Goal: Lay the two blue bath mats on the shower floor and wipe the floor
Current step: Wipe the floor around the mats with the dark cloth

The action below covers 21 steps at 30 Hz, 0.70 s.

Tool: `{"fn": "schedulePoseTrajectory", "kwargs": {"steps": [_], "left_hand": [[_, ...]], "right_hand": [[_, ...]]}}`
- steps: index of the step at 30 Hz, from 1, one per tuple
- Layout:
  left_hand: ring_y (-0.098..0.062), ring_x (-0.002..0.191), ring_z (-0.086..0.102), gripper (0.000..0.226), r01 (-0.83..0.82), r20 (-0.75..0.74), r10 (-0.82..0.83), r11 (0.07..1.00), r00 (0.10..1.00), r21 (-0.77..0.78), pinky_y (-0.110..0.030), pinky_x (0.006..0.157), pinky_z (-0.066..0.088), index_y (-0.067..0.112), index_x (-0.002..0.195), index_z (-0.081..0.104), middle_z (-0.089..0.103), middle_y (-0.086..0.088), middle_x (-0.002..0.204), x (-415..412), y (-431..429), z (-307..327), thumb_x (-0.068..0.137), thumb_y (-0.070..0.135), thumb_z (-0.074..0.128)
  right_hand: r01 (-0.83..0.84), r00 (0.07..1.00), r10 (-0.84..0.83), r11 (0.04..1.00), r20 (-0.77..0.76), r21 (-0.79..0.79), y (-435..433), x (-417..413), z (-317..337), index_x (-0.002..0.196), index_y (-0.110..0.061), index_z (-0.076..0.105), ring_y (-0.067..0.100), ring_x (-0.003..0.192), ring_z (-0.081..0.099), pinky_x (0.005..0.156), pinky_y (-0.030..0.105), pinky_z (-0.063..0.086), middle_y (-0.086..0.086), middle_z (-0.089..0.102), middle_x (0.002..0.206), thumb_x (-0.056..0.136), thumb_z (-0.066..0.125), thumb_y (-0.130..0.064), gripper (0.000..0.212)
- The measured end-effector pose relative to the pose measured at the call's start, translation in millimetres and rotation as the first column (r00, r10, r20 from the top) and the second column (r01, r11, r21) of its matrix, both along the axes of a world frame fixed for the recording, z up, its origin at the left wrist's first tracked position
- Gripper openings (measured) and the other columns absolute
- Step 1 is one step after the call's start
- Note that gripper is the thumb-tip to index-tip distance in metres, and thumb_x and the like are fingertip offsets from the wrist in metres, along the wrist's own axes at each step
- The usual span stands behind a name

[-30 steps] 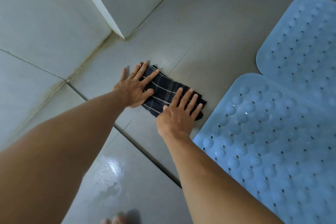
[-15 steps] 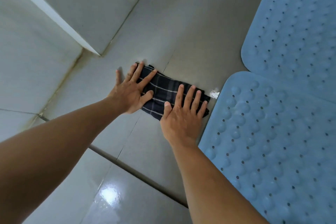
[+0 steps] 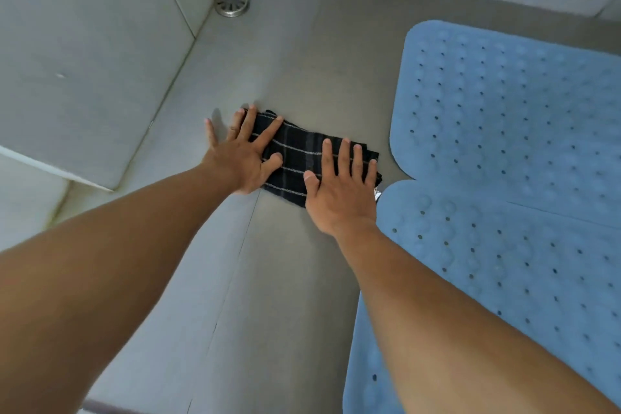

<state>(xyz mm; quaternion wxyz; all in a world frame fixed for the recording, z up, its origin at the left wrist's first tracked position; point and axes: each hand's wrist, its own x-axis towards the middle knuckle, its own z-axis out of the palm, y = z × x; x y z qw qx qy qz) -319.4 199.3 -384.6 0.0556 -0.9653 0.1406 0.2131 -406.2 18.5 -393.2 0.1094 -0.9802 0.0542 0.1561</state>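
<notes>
Plaid cloth point(image 3: 295, 158), dark with pale stripes, folded: pinned flat to the shower floor point(image 3: 302, 60) under both hands. Left hand point(image 3: 240, 158), fingers straight and spread, covers its left end (little finger off onto tile). Right hand point(image 3: 339, 191), fingers straight and together, covers its right end. I judge the flat palms spread pressure for wiping. Near mat point(image 3: 504, 279) and far mat point(image 3: 504, 111), both blue, already laid just right of the cloth. Since a second ago: cloth pushed up the floor, now level with the mats' junction; drain point(image 3: 232, 2) has entered view.
</notes>
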Motion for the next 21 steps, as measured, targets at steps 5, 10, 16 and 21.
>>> {"fn": "schedulePoseTrajectory", "kwargs": {"steps": [5,10,16,21], "left_hand": [[-0.029,0.151,-0.021,0.067,0.016,-0.016,-0.017,1.000,1.000,-0.019,-0.074,0.112,-0.008,0.050,0.147,-0.027,-0.028,-0.004,0.163,33.5,-11.6,-2.2,0.093,0.071,0.006],[-0.029,0.150,-0.023,0.067,0.017,-0.038,-0.019,0.999,0.999,-0.040,-0.073,0.112,-0.008,0.050,0.148,-0.028,-0.031,-0.005,0.162,39.9,-14.7,-2.2,0.095,0.070,0.007],[-0.027,0.149,-0.027,0.066,0.064,-0.047,-0.068,0.995,0.997,-0.077,-0.072,0.113,-0.009,0.050,0.146,-0.030,-0.032,-0.004,0.161,67.6,-20.3,0.6,0.095,0.069,0.007],[-0.026,0.149,-0.027,0.066,0.082,-0.048,-0.084,0.996,0.995,-0.043,-0.072,0.113,-0.010,0.050,0.146,-0.031,-0.032,-0.004,0.161,95.5,-25.9,5.5,0.094,0.070,0.006]], "right_hand": [[-0.007,1.000,0.007,1.000,-0.002,0.000,-10.8,25.9,0.5,0.159,-0.023,-0.012,0.030,0.153,-0.016,0.122,0.054,-0.009,0.010,-0.015,0.167,0.104,0.010,-0.050,0.065],[-0.003,1.000,0.002,1.000,-0.027,-0.008,-15.8,35.9,3.8,0.157,-0.024,-0.015,0.029,0.153,-0.018,0.122,0.054,-0.010,0.009,-0.017,0.166,0.104,0.008,-0.051,0.064],[0.030,0.998,-0.031,0.999,-0.057,-0.029,-20.1,60.5,4.2,0.154,-0.026,-0.021,0.027,0.152,-0.021,0.122,0.053,-0.011,0.007,-0.022,0.165,0.104,0.006,-0.052,0.063],[0.020,0.995,-0.022,1.000,-0.095,-0.021,-21.8,81.1,10.6,0.155,-0.027,-0.021,0.025,0.152,-0.022,0.122,0.052,-0.013,0.006,-0.024,0.165,0.104,0.007,-0.050,0.062]]}}
